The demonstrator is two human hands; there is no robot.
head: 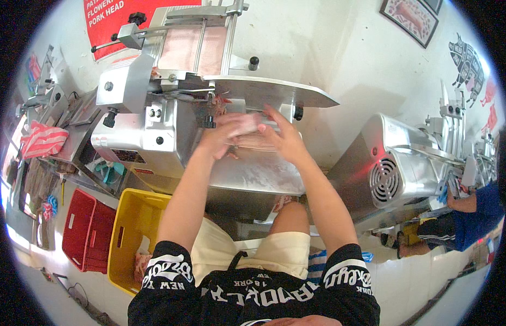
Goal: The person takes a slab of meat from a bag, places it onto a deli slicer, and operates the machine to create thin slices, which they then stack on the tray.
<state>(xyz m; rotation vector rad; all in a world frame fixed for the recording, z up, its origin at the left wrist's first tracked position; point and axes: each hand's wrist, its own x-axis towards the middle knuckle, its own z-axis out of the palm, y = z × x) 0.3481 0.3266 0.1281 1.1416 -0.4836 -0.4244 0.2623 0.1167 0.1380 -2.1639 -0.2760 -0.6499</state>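
Note:
A metal meat slicer (163,134) stands before me, with a block of pale pink meat (214,51) upright between the rods of its carriage. Below the overhanging plate (273,91), a stack of thin meat slices (253,141) lies on the slicer's metal receiving tray (257,171). My left hand (226,132) is at the stack's left side, its fingers blurred over a pale patch; whether it grips a slice is unclear. My right hand (284,136) is at the right side, thumb and fingers spread. Reddish meat scraps (221,105) cling near the blade area.
A yellow crate (126,236) with some meat inside and a red crate (88,232) stand on the floor at left. To the right is another slicer (399,163), with a person (473,220) beyond it. A striped bag (45,139) rests on a left-hand metal surface.

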